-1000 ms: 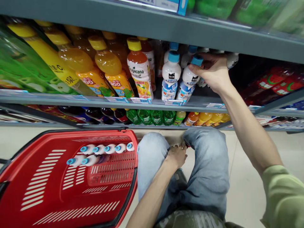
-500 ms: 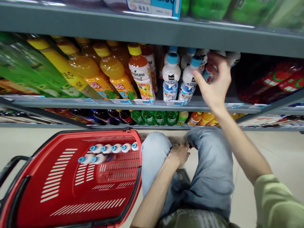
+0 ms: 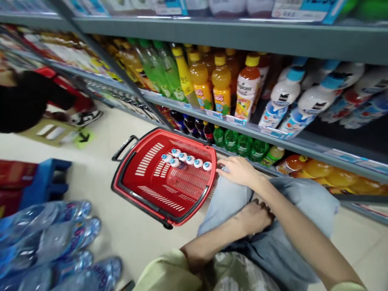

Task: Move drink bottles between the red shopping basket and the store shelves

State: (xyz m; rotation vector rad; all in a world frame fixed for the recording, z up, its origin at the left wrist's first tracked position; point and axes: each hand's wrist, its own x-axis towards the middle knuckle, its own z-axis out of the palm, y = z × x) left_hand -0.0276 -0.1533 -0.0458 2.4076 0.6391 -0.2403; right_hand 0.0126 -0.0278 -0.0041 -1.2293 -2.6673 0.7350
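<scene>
Head view: I read the right hand (image 3: 239, 169) as open and empty, flat on the knee (image 3: 224, 196), just beside the right rim of the red basket (image 3: 151, 180). The left hand (image 3: 256, 214) lies curled shut in the lap; I cannot tell whether it holds anything. The blue-capped bottles (image 3: 188, 158) lie at the basket's far end. My judgement: reach over the rim and grip one bottle by its body, clear of its neighbours.
</scene>
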